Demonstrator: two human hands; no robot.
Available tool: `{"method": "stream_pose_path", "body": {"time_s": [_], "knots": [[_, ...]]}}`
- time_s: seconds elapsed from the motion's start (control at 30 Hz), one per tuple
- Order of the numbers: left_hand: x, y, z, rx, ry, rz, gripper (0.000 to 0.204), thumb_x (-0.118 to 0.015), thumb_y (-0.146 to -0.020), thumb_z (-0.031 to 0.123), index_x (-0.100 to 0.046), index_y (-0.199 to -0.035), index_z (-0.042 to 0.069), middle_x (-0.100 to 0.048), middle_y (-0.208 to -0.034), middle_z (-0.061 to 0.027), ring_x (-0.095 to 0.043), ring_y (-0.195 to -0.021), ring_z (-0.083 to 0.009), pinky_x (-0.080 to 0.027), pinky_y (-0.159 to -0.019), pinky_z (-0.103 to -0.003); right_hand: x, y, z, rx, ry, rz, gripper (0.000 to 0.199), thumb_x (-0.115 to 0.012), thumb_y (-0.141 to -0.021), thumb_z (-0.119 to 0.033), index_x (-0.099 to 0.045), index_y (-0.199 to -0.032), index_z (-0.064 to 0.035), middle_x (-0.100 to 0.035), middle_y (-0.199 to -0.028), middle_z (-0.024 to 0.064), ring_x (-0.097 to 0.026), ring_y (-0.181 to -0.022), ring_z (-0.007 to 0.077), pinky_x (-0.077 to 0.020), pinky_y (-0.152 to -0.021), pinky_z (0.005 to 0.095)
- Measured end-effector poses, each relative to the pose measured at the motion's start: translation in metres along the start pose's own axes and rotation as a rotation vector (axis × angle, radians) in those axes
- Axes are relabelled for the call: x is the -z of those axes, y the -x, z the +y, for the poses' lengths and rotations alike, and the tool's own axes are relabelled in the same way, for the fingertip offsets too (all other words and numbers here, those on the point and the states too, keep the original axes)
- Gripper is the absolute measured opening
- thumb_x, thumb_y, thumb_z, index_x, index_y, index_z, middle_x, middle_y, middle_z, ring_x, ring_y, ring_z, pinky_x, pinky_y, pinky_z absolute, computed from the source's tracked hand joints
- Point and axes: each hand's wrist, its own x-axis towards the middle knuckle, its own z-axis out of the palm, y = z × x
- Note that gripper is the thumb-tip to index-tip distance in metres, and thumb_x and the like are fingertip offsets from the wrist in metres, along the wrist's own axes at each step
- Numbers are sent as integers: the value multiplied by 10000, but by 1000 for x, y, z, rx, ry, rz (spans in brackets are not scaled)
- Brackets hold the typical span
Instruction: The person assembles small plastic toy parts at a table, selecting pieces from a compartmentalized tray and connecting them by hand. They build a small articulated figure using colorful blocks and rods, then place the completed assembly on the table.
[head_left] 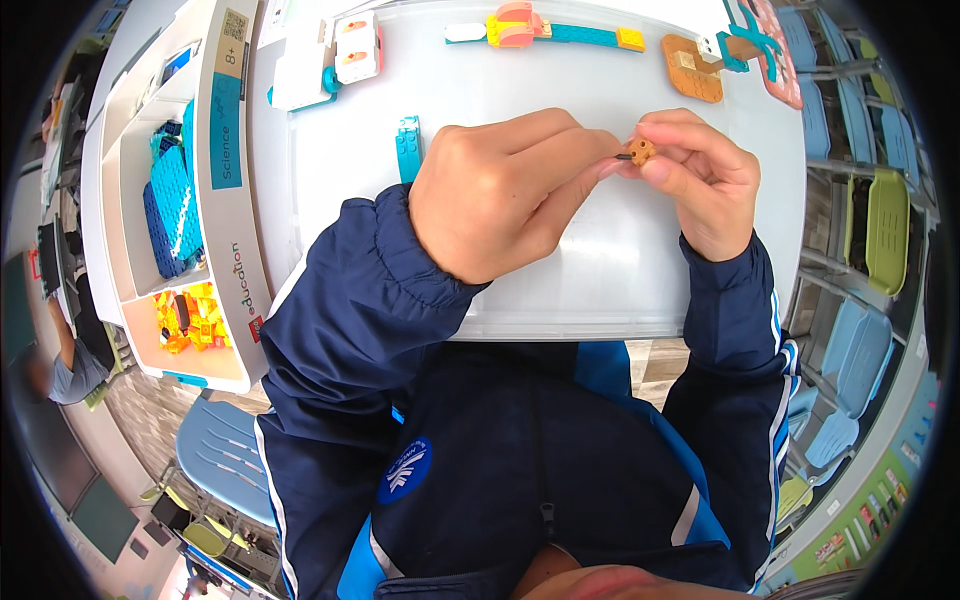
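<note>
In front of my chest, both hands meet above a pale, smooth work surface [625, 280]. My left hand [500, 190] is closed in a pinch on a thin black pin [624, 157]. The pin's tip meets a small brown building piece [642, 152] with holes in it. My right hand [708, 180] grips that brown piece between thumb and fingers. Beside my left wrist lies a teal studded brick [408, 148]. How deep the pin sits in the brown piece cannot be made out.
On the left stands a white sorting box [240, 290] holding teal and blue plates [175, 200] and small yellow pieces [200, 320]. Along the far side lie a white block-shaped unit [305, 75], a teal strip assembly [585, 37] and a brown-based assembly [690, 75]. Chairs [885, 230] stand beyond.
</note>
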Motion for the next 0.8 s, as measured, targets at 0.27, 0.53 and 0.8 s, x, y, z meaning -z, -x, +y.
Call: {"method": "stream_pose_path", "body": {"time_s": [0.27,0.53,0.8], "knots": [[1,-1,0,10,26,29,133,-765,-855,13,-753,-985,38,-711,-782,-52,-528,-497,-96,-396,-468,-225,-3,-1,-3,-35,-27,-39,293,-673,-898,102,-666,-1190,76,-685,-1108,187,-709,-1003,259,-624,-909,393],[-1,1,-2,11,7,22,126,-762,-858,13,-750,-982,27,-717,-786,-53,-530,-498,-88,-401,-473,-223,-3,0,-1,2,-6,-32,240,-668,-894,119,-693,-1130,84,-691,-1093,199,-724,-980,269,-628,-885,375],[-9,8,-8,-16,-22,21,119,-733,-842,-50,-731,-949,4,-710,-769,-100,-624,-547,-202,-466,-505,-262,-12,3,-8,8,301,17,162,-740,-847,103,-754,-1004,64,-710,-1041,151,-710,-927,197,-583,-819,267]]}}
